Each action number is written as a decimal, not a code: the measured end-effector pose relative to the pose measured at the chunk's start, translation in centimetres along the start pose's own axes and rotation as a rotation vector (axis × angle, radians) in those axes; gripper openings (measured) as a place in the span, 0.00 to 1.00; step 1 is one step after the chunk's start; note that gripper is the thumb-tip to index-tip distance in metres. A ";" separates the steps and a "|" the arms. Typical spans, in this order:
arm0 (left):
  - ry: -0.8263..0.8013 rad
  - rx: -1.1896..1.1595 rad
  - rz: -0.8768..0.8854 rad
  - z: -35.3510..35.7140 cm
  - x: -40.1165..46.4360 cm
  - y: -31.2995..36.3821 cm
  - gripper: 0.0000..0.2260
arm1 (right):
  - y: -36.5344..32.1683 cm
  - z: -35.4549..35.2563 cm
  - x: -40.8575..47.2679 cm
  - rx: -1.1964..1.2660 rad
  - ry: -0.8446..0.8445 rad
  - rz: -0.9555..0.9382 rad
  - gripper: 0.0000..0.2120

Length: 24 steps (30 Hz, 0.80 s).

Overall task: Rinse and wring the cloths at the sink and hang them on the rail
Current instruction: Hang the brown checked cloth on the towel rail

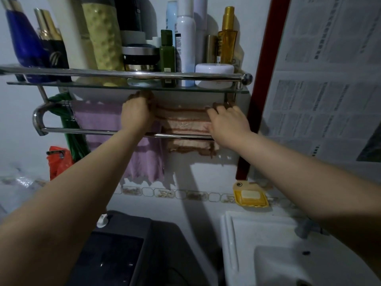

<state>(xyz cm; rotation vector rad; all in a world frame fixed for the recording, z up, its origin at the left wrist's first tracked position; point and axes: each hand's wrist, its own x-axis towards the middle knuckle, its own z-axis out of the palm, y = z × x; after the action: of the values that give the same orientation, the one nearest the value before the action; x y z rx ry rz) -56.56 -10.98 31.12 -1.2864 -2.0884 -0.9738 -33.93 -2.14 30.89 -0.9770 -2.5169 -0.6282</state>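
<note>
hanging | our left hand [136,112] and right hand [226,120] grip the striped cloth [183,122], spreading it flat over the rail [92,131] to dry

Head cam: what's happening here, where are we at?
A person is hanging a pink-and-brown striped cloth over the towel rail under the glass shelf. The left hand grips the cloth's left end, fingers curled into it; the right hand is at its right end, though whether it is gripping cannot be told. A purple cloth already hangs to the left on the same rack. The sink sits below right, with nothing visible in the part in view.
</note>
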 end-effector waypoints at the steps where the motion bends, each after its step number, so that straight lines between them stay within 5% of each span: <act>1: 0.014 0.002 0.047 0.0 0.0 0.0 0.14 | 0.0 0.0 -0.2 0.002 0.015 0.000 0.22; 5: -0.099 0.113 0.204 0.7 -0.4 0.0 0.15 | -0.2 0.1 -0.5 -0.002 0.029 0.002 0.24; 9: -0.001 0.118 0.247 0.9 -1.7 0.2 0.13 | -0.1 0.2 -0.9 0.021 0.026 -0.013 0.22; 13: 0.170 -0.007 0.427 1.6 -4.9 2.7 0.10 | 0.0 1.1 -2.6 0.148 0.117 -0.043 0.19; 17: 0.147 -0.238 0.520 3.2 -9.2 7.8 0.07 | 1.0 2.5 -5.5 0.265 0.300 -0.074 0.17; 21: -0.041 -0.557 0.408 5.1 -13.5 12.9 0.07 | 3.5 4.8 -9.8 0.373 0.429 -0.093 0.15; 24: -0.297 -0.621 0.323 7.9 -16.3 15.8 0.07 | 6.1 7.0 -13.8 0.448 0.331 -0.029 0.15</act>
<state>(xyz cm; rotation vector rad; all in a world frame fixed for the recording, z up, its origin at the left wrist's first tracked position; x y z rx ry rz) -35.65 -8.98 19.50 -2.1121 -1.7389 -1.4048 -21.33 -1.85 20.02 -0.6161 -2.2361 -0.1923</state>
